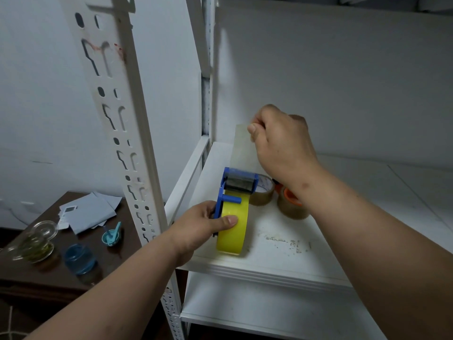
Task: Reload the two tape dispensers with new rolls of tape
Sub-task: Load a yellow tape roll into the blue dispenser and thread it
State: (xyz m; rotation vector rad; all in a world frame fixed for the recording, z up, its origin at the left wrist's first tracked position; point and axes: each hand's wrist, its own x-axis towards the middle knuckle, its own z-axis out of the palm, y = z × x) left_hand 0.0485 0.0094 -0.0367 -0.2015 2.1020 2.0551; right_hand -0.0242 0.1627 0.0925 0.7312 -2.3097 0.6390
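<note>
Yellow tape roll point(232, 227) sat loaded in the blue dispenser point(229, 192) on the shelf point(282, 244), gripped by the left hand point(208, 223), while the right hand point(279, 136) pinched the tape end point(242, 148); the orange dispenser point(290, 198) apparently awaited threading.

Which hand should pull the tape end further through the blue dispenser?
Probably the right hand: it already pinches the tape end, while the left hand grips the blue dispenser.

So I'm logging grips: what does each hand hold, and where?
Left hand grips the blue dispenser around its yellow roll; right hand pinches the tape's free end.
</note>
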